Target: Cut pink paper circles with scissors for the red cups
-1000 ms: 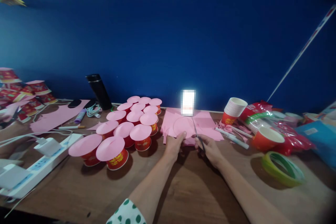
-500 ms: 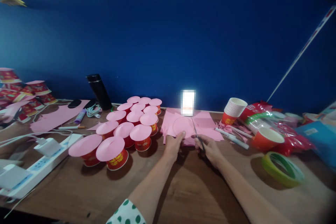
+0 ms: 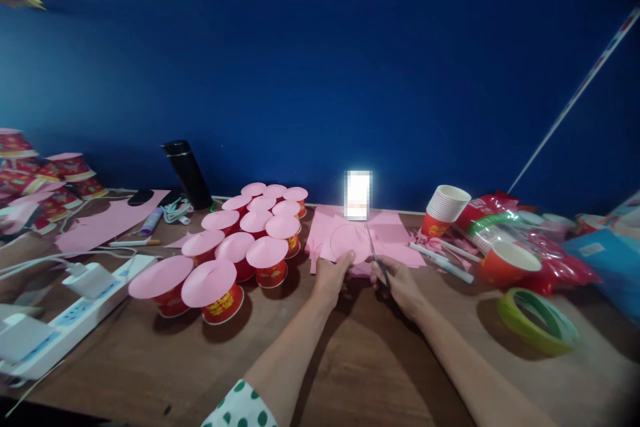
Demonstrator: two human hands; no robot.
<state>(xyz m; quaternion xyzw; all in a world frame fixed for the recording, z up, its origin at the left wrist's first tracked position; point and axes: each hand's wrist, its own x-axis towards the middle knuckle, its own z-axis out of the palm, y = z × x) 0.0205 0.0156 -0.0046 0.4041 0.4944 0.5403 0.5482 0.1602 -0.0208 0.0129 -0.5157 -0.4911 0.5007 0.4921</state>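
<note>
Your left hand (image 3: 330, 280) pinches the paper (image 3: 349, 241) at twelve o'clock; your right hand (image 3: 399, 283) grasps the scissors (image 3: 383, 274) at one o'clock. Neither has visibly shifted, so the cutting seems barely advanced.

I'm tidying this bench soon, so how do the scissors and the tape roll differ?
Hold: the scissors are in the right hand; the tape roll rests on the table, untouched.
Shape: the scissors are long and narrow; the tape roll is a broad ring.
Colour: the scissors have dark handles; the tape roll is yellow-green.
Shared: neither lies among the capped cups.
</note>
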